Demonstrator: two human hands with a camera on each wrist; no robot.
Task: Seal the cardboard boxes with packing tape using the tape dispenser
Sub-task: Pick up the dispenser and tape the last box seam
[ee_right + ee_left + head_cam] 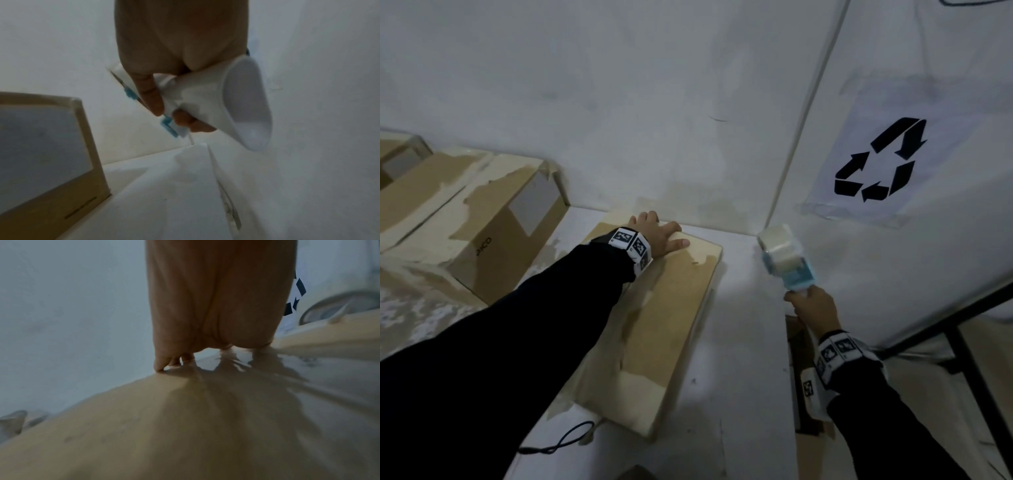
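A flat brown cardboard box (664,318) lies on the white table, its top streaked with glossy tape. My left hand (661,233) presses flat on the box's far end, fingers spread and straight; in the left wrist view the palm (216,305) bears on the taped top (185,426). To the right of the box my right hand (813,308) grips the white handle of a blue-and-white tape dispenser (787,260), held up in the air with its roll toward the wall corner. The right wrist view has fingers (152,97) curled round the dispenser handle (226,104).
Taller taped cardboard boxes (482,212) stand at the left of the table (739,394). White walls close the back and right, with a recycling sign (880,161). A black cord (565,438) lies near the front. More cardboard (801,359) sits below the table's right edge.
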